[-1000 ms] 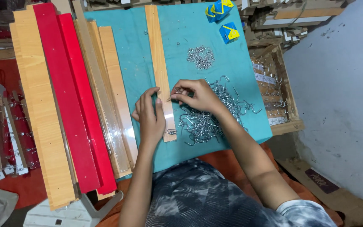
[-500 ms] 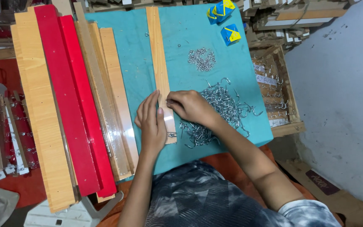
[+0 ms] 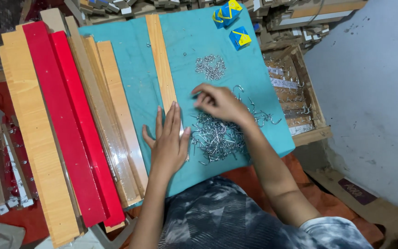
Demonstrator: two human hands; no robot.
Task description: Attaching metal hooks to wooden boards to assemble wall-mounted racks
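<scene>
Upper box: small blue-and-yellow cardboard box (image 3: 227,12) at the teal cloth's (image 3: 134,74) far edge (tilted).
Lower box: matching box (image 3: 240,38) just nearer, on the cloth.

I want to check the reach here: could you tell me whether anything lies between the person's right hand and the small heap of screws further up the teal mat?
Nothing visible does. The right hand hovers over the pile of metal hooks, and only bare teal mat separates it from the small heap of screws. The left hand lies flat on the wooden strip, off to the side.
</scene>
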